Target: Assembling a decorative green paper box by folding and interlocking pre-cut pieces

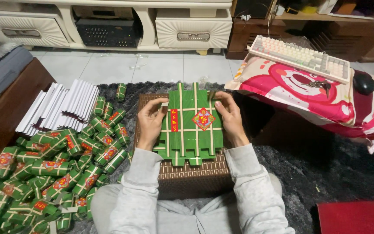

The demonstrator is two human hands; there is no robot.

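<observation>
Grey sleeves [239, 190] lead to both hands. Left hand [150, 123] and right hand [229, 117] pinch the flat green paper sheet [191, 123] at nine and three o'clock, fingers closed on its edges, over a brown wicker box [191, 173]. It looks light, thin and bendy.

Sheet: I see a flat green printed cardboard sheet [191, 123], cream stripes, red diamond emblem.
Pose: unfolded, face up.
Place: atop the brown wicker stool [187, 175], my view centred.
</observation>
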